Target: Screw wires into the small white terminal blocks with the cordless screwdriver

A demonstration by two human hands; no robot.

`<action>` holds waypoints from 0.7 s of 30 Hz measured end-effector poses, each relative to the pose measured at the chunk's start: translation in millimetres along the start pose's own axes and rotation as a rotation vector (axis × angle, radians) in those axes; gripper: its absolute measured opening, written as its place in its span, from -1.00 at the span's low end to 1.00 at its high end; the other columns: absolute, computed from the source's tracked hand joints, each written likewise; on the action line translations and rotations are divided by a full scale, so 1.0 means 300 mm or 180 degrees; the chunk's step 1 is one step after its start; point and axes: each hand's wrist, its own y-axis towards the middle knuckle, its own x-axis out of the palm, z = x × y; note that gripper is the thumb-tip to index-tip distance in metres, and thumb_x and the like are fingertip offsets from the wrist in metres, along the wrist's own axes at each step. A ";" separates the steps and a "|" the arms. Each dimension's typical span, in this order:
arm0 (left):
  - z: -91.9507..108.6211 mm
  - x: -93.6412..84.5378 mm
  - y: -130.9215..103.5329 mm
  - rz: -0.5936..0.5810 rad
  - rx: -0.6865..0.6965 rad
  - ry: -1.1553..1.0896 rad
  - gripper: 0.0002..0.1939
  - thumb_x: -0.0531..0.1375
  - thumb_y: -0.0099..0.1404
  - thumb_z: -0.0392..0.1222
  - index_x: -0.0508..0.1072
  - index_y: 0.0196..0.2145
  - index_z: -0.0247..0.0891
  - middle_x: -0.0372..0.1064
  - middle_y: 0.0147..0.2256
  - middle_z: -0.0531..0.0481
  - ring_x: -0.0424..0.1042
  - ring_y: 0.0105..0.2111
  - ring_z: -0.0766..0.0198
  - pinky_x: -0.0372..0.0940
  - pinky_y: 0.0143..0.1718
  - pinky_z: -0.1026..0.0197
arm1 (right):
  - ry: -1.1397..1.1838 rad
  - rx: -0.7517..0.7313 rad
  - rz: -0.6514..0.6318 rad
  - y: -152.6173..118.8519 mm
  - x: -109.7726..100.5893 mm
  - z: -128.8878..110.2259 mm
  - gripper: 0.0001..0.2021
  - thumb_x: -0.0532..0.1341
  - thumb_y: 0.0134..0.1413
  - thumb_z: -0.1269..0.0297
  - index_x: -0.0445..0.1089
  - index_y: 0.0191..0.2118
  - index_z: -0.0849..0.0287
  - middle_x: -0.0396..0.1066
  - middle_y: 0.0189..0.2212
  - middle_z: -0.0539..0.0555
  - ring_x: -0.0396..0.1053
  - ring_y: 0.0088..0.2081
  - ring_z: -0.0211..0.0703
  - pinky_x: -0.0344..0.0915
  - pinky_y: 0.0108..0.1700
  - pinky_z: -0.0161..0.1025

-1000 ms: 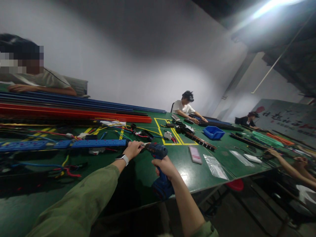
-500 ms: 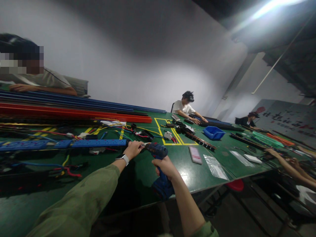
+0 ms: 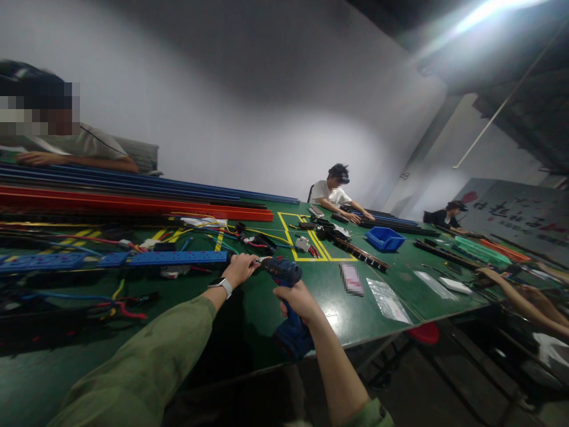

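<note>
My right hand (image 3: 301, 301) is wrapped round the grip of a blue cordless drill (image 3: 284, 271), its nose pointing left. My left hand (image 3: 240, 270), with a watch at the wrist, is closed over the right end of a long blue power strip (image 3: 178, 257). The drill's tip meets the left fingertips at that end; the exact contact and any screw there are hidden by the fingers. Loose coloured wires (image 3: 120, 296) lie below and behind the strip.
A red channel (image 3: 200, 209) and blue rails (image 3: 178, 187) run along the far side of the green table (image 3: 311, 320). A blue bin (image 3: 384, 238), a phone (image 3: 352, 279) and a plastic bag (image 3: 388, 300) lie to the right. Several other people sit around.
Both my hands, the drill and the power strip stay in place. At the far right, another person's hands and arms have shifted slightly.
</note>
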 end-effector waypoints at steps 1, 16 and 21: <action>-0.002 0.002 0.000 0.0003 -0.0001 0.0001 -0.69 0.04 0.36 -0.01 0.47 -0.07 -0.12 0.49 -0.21 -0.12 0.37 -0.10 0.05 0.07 -0.10 0.08 | 0.0009 0.0000 0.0010 0.000 0.000 -0.001 -0.87 0.21 -0.09 0.32 0.25 -0.36 0.15 0.15 -0.77 -0.18 0.21 -0.73 -0.29 0.09 -0.67 -0.39; -0.006 0.006 0.002 0.0001 -0.0010 -0.0056 -0.69 0.06 0.35 -0.01 0.48 -0.08 -0.12 0.49 -0.23 -0.12 0.37 -0.10 0.06 0.07 -0.09 0.09 | -0.0019 0.0110 0.0031 0.006 -0.001 0.005 -0.89 0.20 -0.09 0.32 0.24 -0.40 0.16 0.16 -0.80 -0.17 0.19 -0.75 -0.30 0.09 -0.66 -0.38; -0.012 0.014 -0.002 0.0093 0.0060 -0.0059 -0.70 0.05 0.35 0.00 0.47 -0.08 -0.08 0.49 -0.23 -0.10 0.38 -0.12 0.06 0.07 -0.11 0.09 | -0.0001 0.0033 0.0019 0.009 -0.004 0.015 -0.87 0.21 -0.08 0.30 0.24 -0.36 0.16 0.15 -0.79 -0.18 0.19 -0.74 -0.29 0.08 -0.67 -0.38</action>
